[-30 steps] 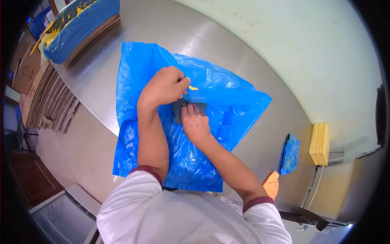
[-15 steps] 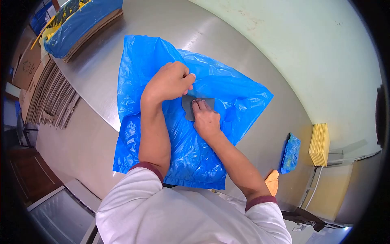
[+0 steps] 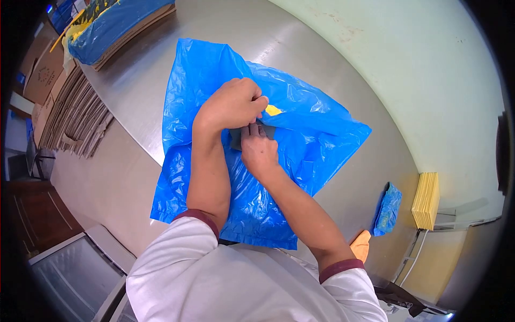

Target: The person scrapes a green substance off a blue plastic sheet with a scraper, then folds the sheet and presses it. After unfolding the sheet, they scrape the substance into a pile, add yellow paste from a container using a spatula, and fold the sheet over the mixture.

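**Two hands work at the opening of a blue bag**

On the steel table (image 3: pixel 327 51), a large blue plastic bag (image 3: pixel 204 80) lies spread flat, near the person's body and at the middle of the scene. The left hand (image 3: pixel 233 104) is closed into a loose fist; its fingers are curled and seem to pinch a fold of the blue film at the bag's mouth. The right hand (image 3: pixel 258 150) lies just below it, fingers pressed together and flat, on a small grey flat piece (image 3: pixel 235 140) that is half hidden under both hands. A small yellow spot (image 3: pixel 272 110) shows on the film just right of the left hand.

My judgement: the step in hand is to hold the film up while the grey piece is placed or pushed at the opening. The next move calls for a steady pinch of the left hand, so the thin film does not slip, and a flat, slow push from the right hand.

At the far left is a stack of flattened cardboard (image 3: pixel 70 115). At the right are a crumpled blue bag (image 3: pixel 387 209) and a yellow pad stack (image 3: pixel 426 201).
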A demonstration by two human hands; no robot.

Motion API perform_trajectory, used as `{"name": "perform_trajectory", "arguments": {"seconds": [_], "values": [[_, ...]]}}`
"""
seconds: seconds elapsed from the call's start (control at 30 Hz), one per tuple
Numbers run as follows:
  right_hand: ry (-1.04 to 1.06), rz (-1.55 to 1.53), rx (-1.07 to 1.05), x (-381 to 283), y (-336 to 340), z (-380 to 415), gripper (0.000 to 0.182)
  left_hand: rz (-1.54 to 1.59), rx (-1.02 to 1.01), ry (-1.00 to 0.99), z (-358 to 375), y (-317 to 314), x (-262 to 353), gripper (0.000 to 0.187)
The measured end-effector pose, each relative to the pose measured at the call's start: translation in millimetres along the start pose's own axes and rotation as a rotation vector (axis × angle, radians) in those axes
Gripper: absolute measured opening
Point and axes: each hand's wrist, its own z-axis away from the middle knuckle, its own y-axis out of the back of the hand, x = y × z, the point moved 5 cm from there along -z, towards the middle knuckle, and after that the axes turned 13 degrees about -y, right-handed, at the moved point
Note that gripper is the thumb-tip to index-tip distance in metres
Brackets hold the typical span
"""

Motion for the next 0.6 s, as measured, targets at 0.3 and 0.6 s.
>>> {"name": "perform_trajectory", "arguments": {"seconds": [0.3, 0.6], "values": [[0.050, 0.005, -0.114, 8.6, 12.6, 15.6, 0.032, 0.103, 0.030, 0.058, 7.4, -6.7, -7.3, 0.031], [0.044, -0.127, 0.108, 34.4, -1.5, 3.9, 0.022, 0.096, 0.053, 0.074, 76.8, -47.5, -22.3, 0.031]]}}
